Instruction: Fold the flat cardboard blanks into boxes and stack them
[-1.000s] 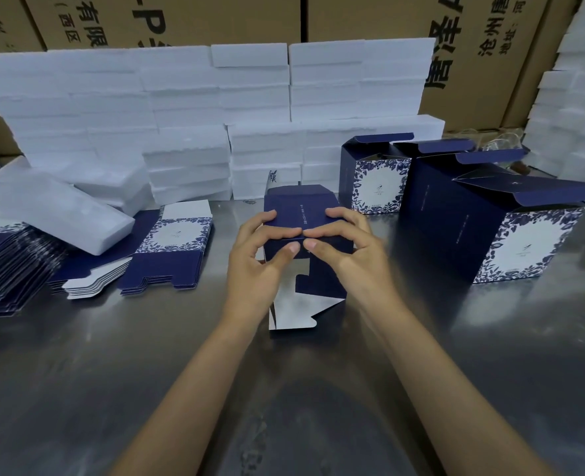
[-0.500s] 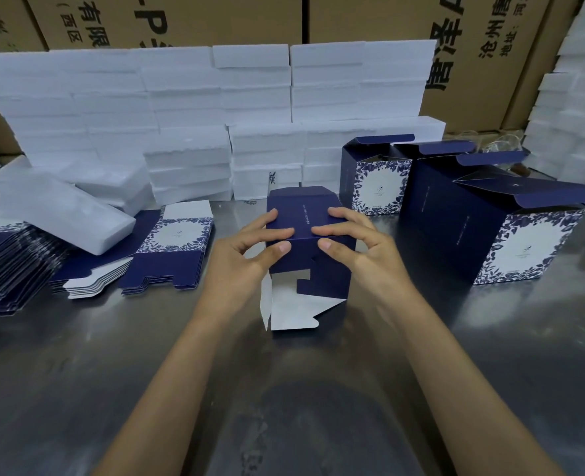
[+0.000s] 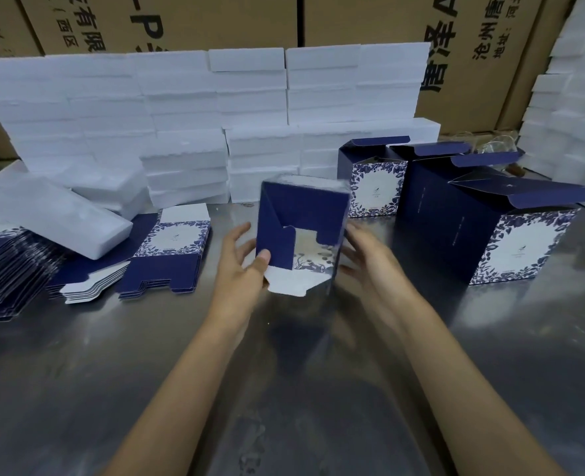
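Holding a half-folded navy box (image 3: 303, 231) between both hands, lifted above the steel table (image 3: 112, 372); left hand (image 3: 237, 266) gripping the box's left wall, thumb lying on the blue flap near the lower corner, fingers spread behind that wall; right hand (image 3: 366, 259) cupping the right wall with fingers straight and blurred (curl impossible to tell), palm facing the left hand. Showing the box's open bottom toward the camera, one blue flap partly folded across, a white flap (image 3: 294, 281) sticking out just below the left thumb, floral print visible inside the gap.

Lying left of the left hand, near it: a stack of flat blanks (image 3: 170, 255), navy with a floral panel; further left, more blanks (image 3: 5, 269) fanning out with a white foam slab (image 3: 60, 218) resting on them. Standing beyond the right hand: a small folded box (image 3: 375, 187) with its lid up; just right of that hand, a larger folded box (image 3: 511, 235), lid flaps open. Rising behind both hands: stacked white foam blocks (image 3: 181, 108); behind those, brown cartons (image 3: 215, 22).
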